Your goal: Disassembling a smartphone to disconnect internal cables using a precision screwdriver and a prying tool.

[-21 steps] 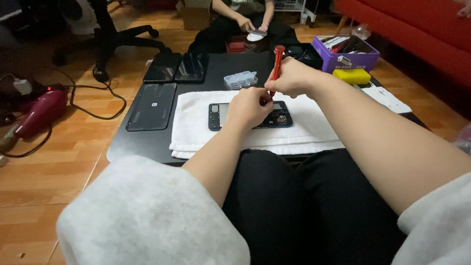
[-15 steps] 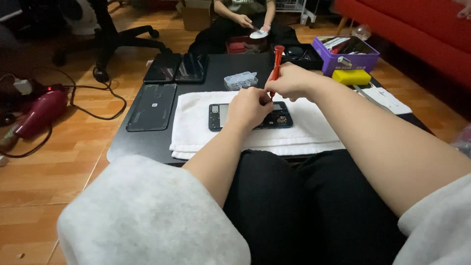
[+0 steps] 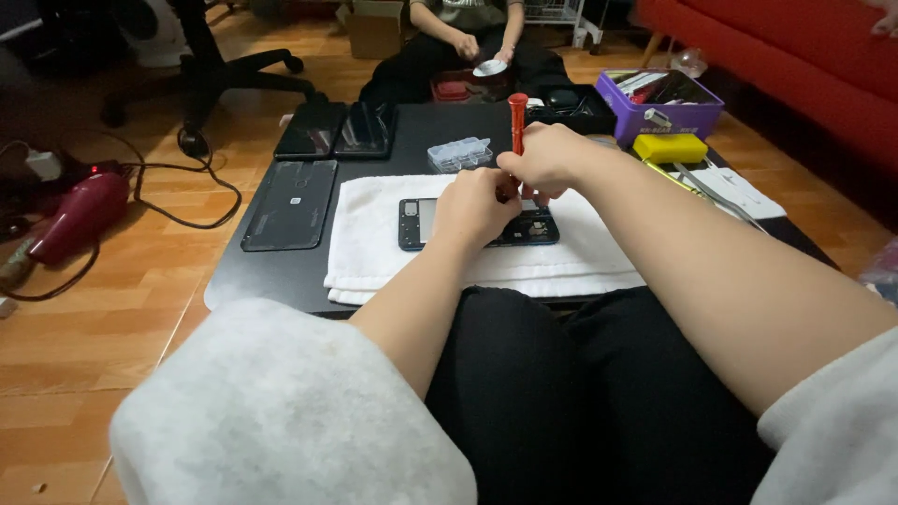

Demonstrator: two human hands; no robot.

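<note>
An opened black phone (image 3: pixel 416 222) lies on a white towel (image 3: pixel 374 243) on the low black table (image 3: pixel 262 271). My right hand (image 3: pixel 547 159) grips a red screwdriver (image 3: pixel 516 117) held upright, its tip down on the phone's right half. My left hand (image 3: pixel 477 206) rests on the middle of the phone with its fingers bent, next to the screwdriver's lower end. The part of the phone under both hands is hidden.
A clear compartment box (image 3: pixel 458 153) sits behind the towel. Phone back covers (image 3: pixel 292 203) and dark phones (image 3: pixel 337 131) lie at the table's left. A purple tool box (image 3: pixel 662 105), a yellow block (image 3: pixel 670 148) and papers (image 3: pixel 739 187) are on the right. Another person (image 3: pixel 468 47) sits across. A red hair dryer (image 3: pixel 79 215) lies on the floor.
My hands have stayed on the phone with the screwdriver upright; the right hand has shifted only slightly. The person across has moved their hands a little.
</note>
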